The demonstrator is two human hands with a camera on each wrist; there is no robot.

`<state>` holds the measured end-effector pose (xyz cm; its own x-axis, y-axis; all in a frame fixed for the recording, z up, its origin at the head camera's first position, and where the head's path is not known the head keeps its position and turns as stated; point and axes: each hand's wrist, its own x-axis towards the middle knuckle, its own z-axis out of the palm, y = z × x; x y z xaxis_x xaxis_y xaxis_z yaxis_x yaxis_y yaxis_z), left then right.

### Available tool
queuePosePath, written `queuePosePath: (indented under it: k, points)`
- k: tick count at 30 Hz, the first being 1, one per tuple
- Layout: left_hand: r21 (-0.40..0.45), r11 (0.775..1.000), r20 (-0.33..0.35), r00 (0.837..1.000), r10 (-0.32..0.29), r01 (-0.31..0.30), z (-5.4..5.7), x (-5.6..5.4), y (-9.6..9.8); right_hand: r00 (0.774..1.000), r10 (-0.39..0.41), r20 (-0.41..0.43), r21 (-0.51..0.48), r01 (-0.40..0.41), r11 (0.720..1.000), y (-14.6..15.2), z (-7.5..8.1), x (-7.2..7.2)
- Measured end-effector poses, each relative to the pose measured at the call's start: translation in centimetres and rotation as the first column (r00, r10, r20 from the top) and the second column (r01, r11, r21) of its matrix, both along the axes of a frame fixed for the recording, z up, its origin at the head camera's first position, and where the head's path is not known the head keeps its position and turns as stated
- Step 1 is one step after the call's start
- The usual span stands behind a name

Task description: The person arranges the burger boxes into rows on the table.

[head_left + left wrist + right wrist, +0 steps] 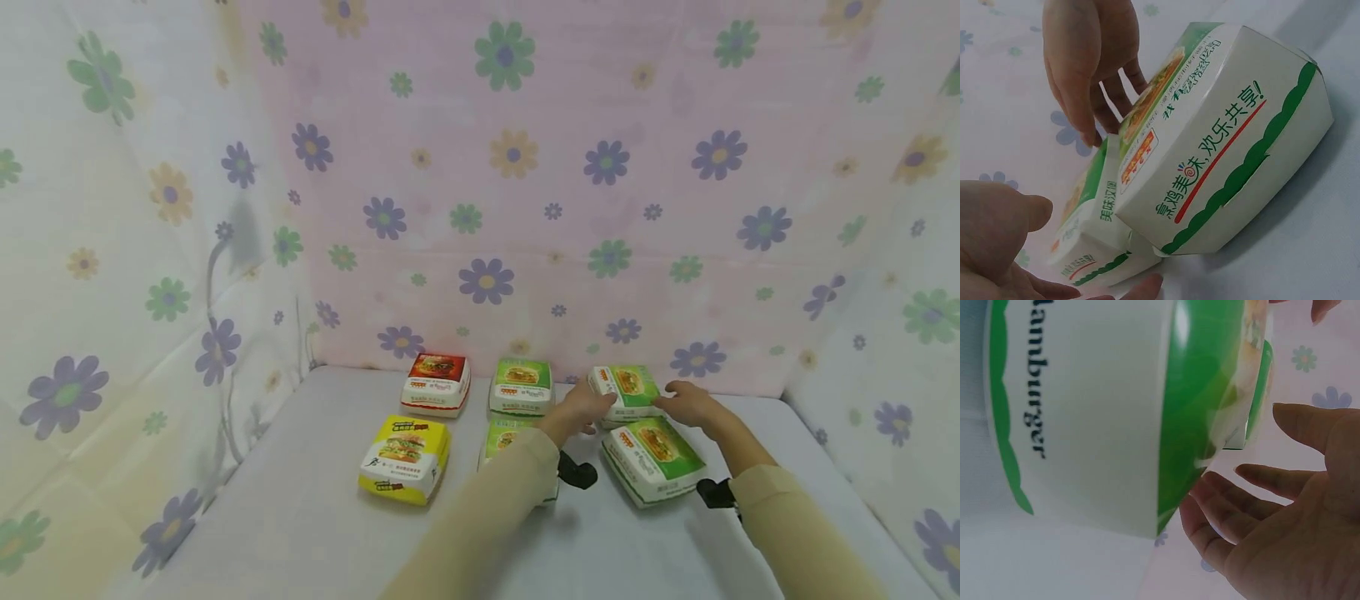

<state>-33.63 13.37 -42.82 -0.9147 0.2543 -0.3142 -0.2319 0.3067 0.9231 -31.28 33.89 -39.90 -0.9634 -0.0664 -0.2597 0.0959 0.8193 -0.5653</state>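
Note:
At the back right of the table sits a green and white burger box point(630, 390), with a hand on each side of it. My left hand point(581, 410) is at its left edge, thumb and fingers spread apart in the left wrist view. At its right side is my right hand point(692, 403), the fingers loosely bent with a gap to the thumb in the right wrist view. A second green and white burger box point(656, 462) stands turned at an angle just in front, below both hands. It fills much of the left wrist view, where its side point(1229, 144) shows printed lettering.
Further left stand a red and white box point(437, 383), a green and white box point(521, 387) and a yellow and white box point(405, 460). Another green box point(504, 437) is partly hidden by my left forearm. A flowered cloth point(480, 208) hangs behind the table.

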Motion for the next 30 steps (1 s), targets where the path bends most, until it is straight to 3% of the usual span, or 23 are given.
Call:
queuePosePath:
  k: [4,9,14,19,22,26,30]
  points:
    - [-0.042,0.996,0.037,0.996,0.086,-0.084,-1.0,-0.4,1.1,0.999,0.026,0.021,-0.011,-0.026,1.000,-0.1,-0.2,-0.4]
    - [-0.099,0.987,0.046,0.990,0.133,-0.128,-1.4,-0.6,1.7,0.998,0.049,0.040,-0.032,-0.048,0.998,-0.1,-0.5,-0.8]
    - [-0.133,0.985,0.044,0.993,0.114,-0.107,-1.0,-0.3,2.1,0.998,0.052,0.042,-0.035,-0.050,0.998,-0.2,-0.1,-0.9]
    - [-0.233,0.971,0.010,0.998,0.055,-0.051,-0.6,0.2,2.6,0.996,0.062,0.063,-0.046,-0.059,0.997,0.0,0.3,-1.3]
    - [-0.249,0.968,0.009,1.000,0.019,-0.016,-0.3,0.2,2.5,0.995,0.071,0.070,-0.027,-0.069,0.997,0.2,0.4,-1.5]
    - [-0.256,0.967,0.005,1.000,-0.011,0.012,0.2,-0.2,1.7,0.997,0.054,0.054,0.009,-0.054,0.998,0.3,0.6,-1.3]
    - [-0.272,0.962,-0.045,0.999,-0.019,0.006,0.5,-1.2,1.2,0.999,0.035,0.002,0.051,-0.035,0.998,0.3,0.8,-0.8]
